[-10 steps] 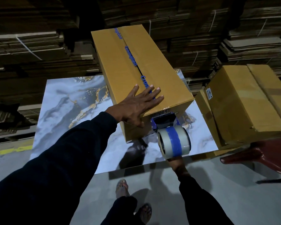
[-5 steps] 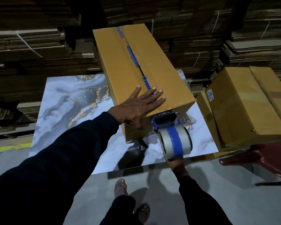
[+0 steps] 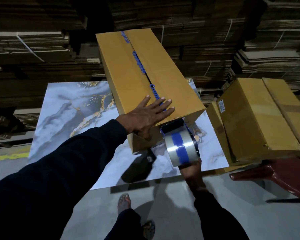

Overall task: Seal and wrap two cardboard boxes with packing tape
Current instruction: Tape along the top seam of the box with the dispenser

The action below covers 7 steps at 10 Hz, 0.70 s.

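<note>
A long cardboard box (image 3: 128, 71) stands on the marble-patterned table (image 3: 64, 115), with blue-printed tape running along its top seam. My left hand (image 3: 148, 116) lies flat, fingers spread, on the near end of the box top. My right hand (image 3: 191, 172) grips a tape dispenser (image 3: 179, 146) from below; its clear roll has a blue stripe and its head presses against the box's near end face. A second cardboard box (image 3: 251, 118) sits at the right, beyond the table edge.
Bundled stacks of flat cardboard (image 3: 33, 54) fill the background. A dark red plastic chair (image 3: 275, 175) stands at the right under the second box. Below the table's near edge are the grey floor (image 3: 171, 205) and my sandalled feet. A yellow floor line (image 3: 9, 156) shows at left.
The dispenser has stayed pressed at the box's near end, shifting only slightly. My left hand remains flat on the box top.
</note>
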Motion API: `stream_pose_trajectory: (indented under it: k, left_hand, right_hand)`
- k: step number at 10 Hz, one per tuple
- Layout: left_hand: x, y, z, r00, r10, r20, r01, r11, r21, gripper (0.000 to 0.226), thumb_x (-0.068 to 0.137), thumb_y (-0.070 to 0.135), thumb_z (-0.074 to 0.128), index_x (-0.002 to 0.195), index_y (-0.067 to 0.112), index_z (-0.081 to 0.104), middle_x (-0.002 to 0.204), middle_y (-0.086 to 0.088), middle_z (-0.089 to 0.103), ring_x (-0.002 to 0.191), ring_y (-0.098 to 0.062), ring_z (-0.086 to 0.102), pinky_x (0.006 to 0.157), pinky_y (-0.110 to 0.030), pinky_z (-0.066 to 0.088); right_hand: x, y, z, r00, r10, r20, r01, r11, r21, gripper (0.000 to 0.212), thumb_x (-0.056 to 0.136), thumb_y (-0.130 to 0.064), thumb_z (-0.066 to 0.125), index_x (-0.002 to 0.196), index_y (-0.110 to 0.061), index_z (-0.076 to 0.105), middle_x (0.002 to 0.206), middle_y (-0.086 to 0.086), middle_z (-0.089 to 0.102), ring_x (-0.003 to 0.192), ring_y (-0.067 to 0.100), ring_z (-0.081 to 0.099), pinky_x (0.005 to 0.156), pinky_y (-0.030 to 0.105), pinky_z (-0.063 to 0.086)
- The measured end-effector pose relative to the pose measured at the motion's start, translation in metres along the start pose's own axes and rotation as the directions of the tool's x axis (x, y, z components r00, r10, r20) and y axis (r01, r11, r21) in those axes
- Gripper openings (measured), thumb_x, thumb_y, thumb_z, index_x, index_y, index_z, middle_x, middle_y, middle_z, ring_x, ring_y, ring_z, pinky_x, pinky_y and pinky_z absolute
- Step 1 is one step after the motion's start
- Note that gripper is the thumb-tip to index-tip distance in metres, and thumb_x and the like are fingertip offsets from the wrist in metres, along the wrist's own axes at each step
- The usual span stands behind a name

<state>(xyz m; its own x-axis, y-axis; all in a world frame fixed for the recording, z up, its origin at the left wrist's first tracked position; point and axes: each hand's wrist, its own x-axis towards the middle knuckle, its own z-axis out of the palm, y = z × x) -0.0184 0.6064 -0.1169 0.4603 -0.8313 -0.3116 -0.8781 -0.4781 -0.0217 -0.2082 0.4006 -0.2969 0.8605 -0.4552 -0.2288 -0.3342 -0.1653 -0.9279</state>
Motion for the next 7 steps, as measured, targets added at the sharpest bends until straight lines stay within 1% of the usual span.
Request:
stream_pose_trajectory:
  k: [1,2,3,4,5,6,7]
  left_hand:
    - [0.006,-0.009,0.004,1.000,-0.022,0.003,0.023,0.999,-0.038,0.140,0.079,0.045,0.085,0.163,0.025,-0.025,0.171,-0.005,-0.032,0.157,-0.027,-0.029,0.125,-0.064,-0.013]
    - [0.011,-0.011,0.004,1.000,-0.024,0.011,0.025,0.999,-0.034,0.143,0.078,0.048,0.086,0.163,0.025,-0.026,0.171,-0.005,-0.032,0.157,-0.028,-0.029,0.125,-0.064,-0.012]
    - [0.016,-0.013,0.004,0.999,-0.051,0.008,0.051,0.998,-0.026,0.144,0.077,0.049,0.087,0.163,0.025,-0.026,0.170,-0.005,-0.033,0.157,-0.028,-0.030,0.125,-0.065,-0.012]
    - [0.019,-0.016,0.005,0.998,-0.061,0.008,0.061,0.997,-0.039,0.143,0.077,0.051,0.086,0.163,0.025,-0.026,0.170,-0.005,-0.033,0.157,-0.028,-0.029,0.125,-0.065,-0.011]
    - [0.023,-0.018,0.009,0.998,-0.064,0.007,0.064,0.998,-0.018,0.143,0.077,0.057,0.084,0.163,0.025,-0.027,0.170,-0.005,-0.033,0.157,-0.028,-0.029,0.126,-0.064,-0.011]
    - [0.025,-0.021,0.014,0.997,-0.066,-0.032,0.065,0.997,-0.036,0.141,0.078,0.061,0.081,0.163,0.026,-0.026,0.170,-0.003,-0.033,0.158,-0.027,-0.028,0.126,-0.064,-0.010]
    - [0.023,-0.022,0.013,0.997,-0.067,-0.034,0.066,0.997,-0.045,0.141,0.078,0.062,0.081,0.163,0.026,-0.026,0.170,-0.004,-0.033,0.158,-0.027,-0.028,0.125,-0.062,-0.013]
  right_hand:
    - [0.010,-0.009,-0.016,0.989,-0.120,-0.086,0.093,0.960,-0.263,0.022,0.073,-0.038,0.061,0.068,-0.050,0.078,0.079,-0.018,0.076,0.099,0.020,0.062,0.103,0.043,0.053]
    - [0.021,-0.017,-0.023,0.963,-0.269,-0.009,0.251,0.908,-0.336,0.019,0.070,-0.006,0.069,0.068,-0.024,0.074,0.056,-0.014,0.065,0.063,0.015,0.058,0.067,0.047,0.060]
    - [0.030,-0.032,-0.022,0.957,-0.288,0.034,0.273,0.856,-0.439,0.024,0.059,0.003,0.071,0.063,-0.016,0.058,0.050,-0.013,0.054,0.056,0.003,0.035,0.044,0.039,0.047]
    - [0.035,-0.042,-0.028,0.903,-0.426,0.054,0.376,0.723,-0.580,0.010,0.065,-0.014,0.057,0.059,-0.020,0.061,0.053,-0.001,0.059,0.049,0.027,0.041,0.050,0.027,0.034]
    - [0.051,-0.043,-0.039,0.866,-0.483,0.127,0.422,0.573,-0.702,0.014,0.069,-0.020,0.044,0.060,-0.017,0.053,0.053,0.017,0.055,0.046,0.043,0.053,0.054,0.029,0.029]
    - [0.057,-0.040,-0.041,0.872,-0.478,0.101,0.411,0.605,-0.682,0.007,0.068,-0.010,0.056,0.062,-0.011,0.059,0.054,0.013,0.054,0.047,0.040,0.052,0.055,0.028,0.030]
    - [0.056,-0.043,-0.040,0.879,-0.456,0.140,0.441,0.664,-0.604,0.013,0.071,-0.015,0.054,0.065,-0.022,0.046,0.056,-0.001,0.041,0.052,0.027,0.032,0.055,0.028,0.028]
